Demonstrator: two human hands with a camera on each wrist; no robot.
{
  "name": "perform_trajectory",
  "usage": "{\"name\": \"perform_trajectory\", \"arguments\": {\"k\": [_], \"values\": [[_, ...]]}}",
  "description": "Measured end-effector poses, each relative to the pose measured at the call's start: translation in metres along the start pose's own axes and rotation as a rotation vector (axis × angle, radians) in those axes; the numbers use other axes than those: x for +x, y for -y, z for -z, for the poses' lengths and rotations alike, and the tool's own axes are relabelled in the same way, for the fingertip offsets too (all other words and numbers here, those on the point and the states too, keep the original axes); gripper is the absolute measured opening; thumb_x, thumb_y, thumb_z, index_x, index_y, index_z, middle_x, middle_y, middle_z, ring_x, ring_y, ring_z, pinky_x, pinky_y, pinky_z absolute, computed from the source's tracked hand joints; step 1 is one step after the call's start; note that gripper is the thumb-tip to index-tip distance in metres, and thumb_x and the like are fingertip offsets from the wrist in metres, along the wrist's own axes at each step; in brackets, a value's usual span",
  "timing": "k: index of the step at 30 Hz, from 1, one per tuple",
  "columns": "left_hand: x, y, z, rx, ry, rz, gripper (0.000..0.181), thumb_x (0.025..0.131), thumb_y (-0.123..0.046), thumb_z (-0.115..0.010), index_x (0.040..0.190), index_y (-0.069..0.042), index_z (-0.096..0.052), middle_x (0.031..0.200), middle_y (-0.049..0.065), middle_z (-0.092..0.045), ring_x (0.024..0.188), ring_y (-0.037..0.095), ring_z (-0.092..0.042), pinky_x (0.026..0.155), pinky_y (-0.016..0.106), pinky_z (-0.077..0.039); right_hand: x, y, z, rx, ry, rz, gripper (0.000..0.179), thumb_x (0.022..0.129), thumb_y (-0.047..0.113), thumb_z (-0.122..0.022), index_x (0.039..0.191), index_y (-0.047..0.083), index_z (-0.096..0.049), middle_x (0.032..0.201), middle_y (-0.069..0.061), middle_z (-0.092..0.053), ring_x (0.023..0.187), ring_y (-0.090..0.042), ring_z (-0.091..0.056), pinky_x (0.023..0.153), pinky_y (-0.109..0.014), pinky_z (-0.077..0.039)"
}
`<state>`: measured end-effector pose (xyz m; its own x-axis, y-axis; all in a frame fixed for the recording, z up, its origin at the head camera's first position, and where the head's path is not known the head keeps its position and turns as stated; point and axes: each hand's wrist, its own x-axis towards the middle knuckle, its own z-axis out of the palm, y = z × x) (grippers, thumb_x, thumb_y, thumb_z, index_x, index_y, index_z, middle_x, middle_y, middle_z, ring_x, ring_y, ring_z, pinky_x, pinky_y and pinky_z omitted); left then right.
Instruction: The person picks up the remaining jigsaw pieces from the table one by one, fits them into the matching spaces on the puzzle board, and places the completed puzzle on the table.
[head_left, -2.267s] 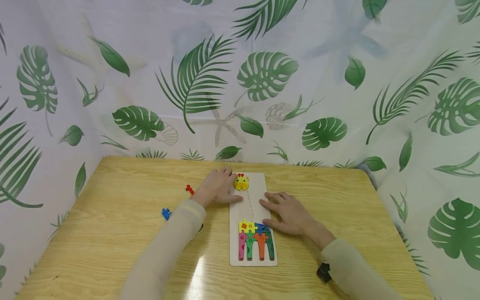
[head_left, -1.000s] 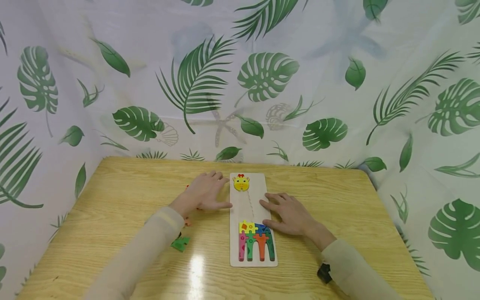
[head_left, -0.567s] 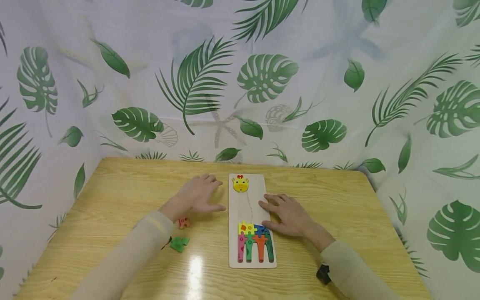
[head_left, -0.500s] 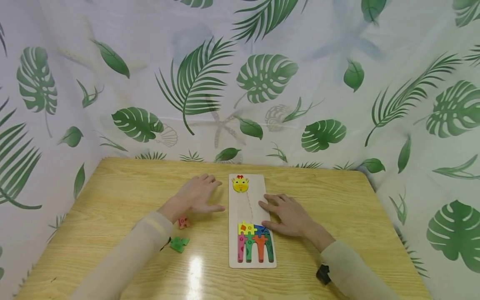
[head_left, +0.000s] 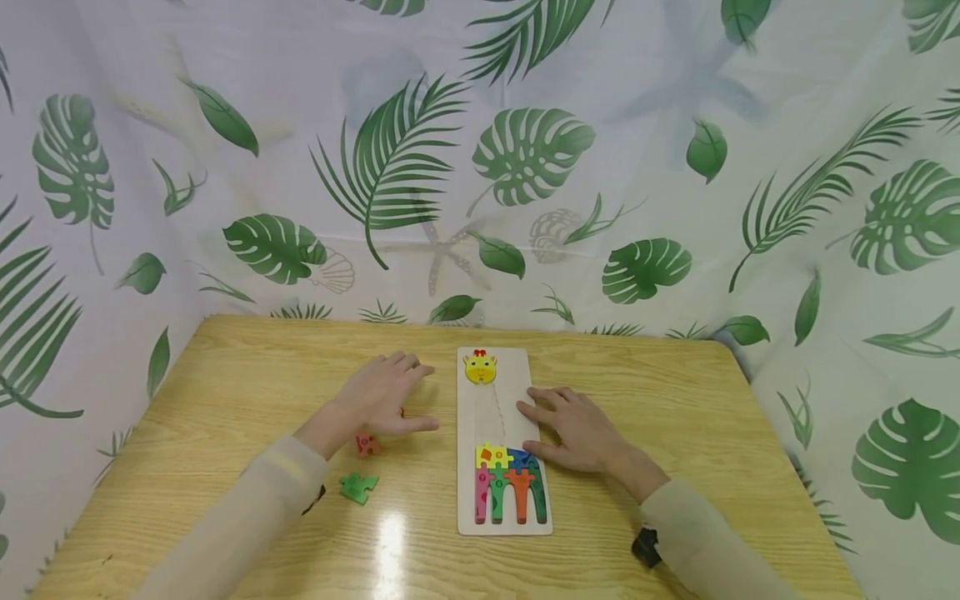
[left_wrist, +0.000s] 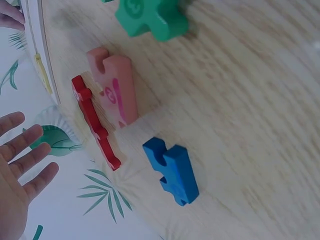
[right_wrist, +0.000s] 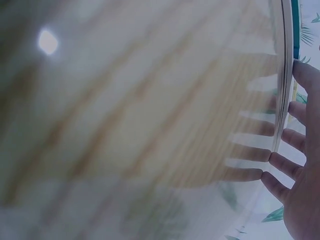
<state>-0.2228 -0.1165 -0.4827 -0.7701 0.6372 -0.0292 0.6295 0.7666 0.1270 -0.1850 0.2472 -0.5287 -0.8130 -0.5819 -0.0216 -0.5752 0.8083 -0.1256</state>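
Note:
My left hand [head_left: 378, 396] hovers left of a pale wooden puzzle board [head_left: 517, 375], fingers spread and holding nothing. Below it lie loose jigsaw pieces: pink [left_wrist: 117, 90], thin red [left_wrist: 95, 122], blue [left_wrist: 172, 170] and green [left_wrist: 155, 17]. In the head view the hand and sleeve hide the blue one and most of the red one. On the board sit a yellow giraffe head piece [head_left: 480, 368] at the far end and several joined body and leg pieces [head_left: 521, 487] at the near end. My right hand [head_left: 573, 429] rests fingertips along the board's right edge, fingers extended.
The wooden table [head_left: 637, 367] carries the board near its middle. A white curtain with green leaves [head_left: 536, 154] hangs behind the table and along its sides. Both forearms come in from the near edge.
My left hand has left the giraffe head piece and drawn back left, over the loose pieces. The green and pink pieces have come into sight. The right hand stays at the board's edge.

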Motion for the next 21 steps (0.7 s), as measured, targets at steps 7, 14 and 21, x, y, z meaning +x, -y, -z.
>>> {"name": "perform_trajectory", "arguments": {"k": [7, 14, 21], "values": [[-0.014, 0.002, 0.002, -0.029, -0.029, -0.011, 0.088, 0.091, -0.073, -0.062, 0.152, -0.010, -0.053, 0.144, 0.014, -0.062, 0.133, 0.034, -0.058, 0.115, 0.055, -0.048, -0.001, 0.001, 0.001, 0.009, 0.000, -0.001, 0.068, 0.101, 0.063, -0.057, 0.158, 0.025, -0.051, 0.163, -0.009, -0.049, 0.140, -0.036, -0.052, 0.114, -0.061, -0.046], [-0.030, 0.004, 0.003, -0.025, -0.050, 0.007, 0.088, 0.091, -0.072, -0.064, 0.151, -0.009, -0.055, 0.141, 0.014, -0.062, 0.135, 0.036, -0.056, 0.117, 0.056, -0.046, 0.000, 0.000, -0.001, 0.018, 0.009, -0.009, 0.068, 0.101, 0.063, -0.056, 0.158, 0.027, -0.050, 0.164, -0.008, -0.048, 0.142, -0.036, -0.051, 0.116, -0.061, -0.045], [-0.046, 0.006, -0.001, 0.052, -0.141, -0.020, 0.087, 0.088, -0.073, -0.065, 0.146, -0.008, -0.060, 0.135, 0.012, -0.066, 0.127, 0.032, -0.061, 0.106, 0.054, -0.053, 0.000, 0.001, 0.001, 0.018, 0.014, -0.013, 0.068, 0.101, 0.063, -0.057, 0.158, 0.026, -0.051, 0.164, -0.008, -0.049, 0.142, -0.035, -0.051, 0.116, -0.060, -0.045]]}}
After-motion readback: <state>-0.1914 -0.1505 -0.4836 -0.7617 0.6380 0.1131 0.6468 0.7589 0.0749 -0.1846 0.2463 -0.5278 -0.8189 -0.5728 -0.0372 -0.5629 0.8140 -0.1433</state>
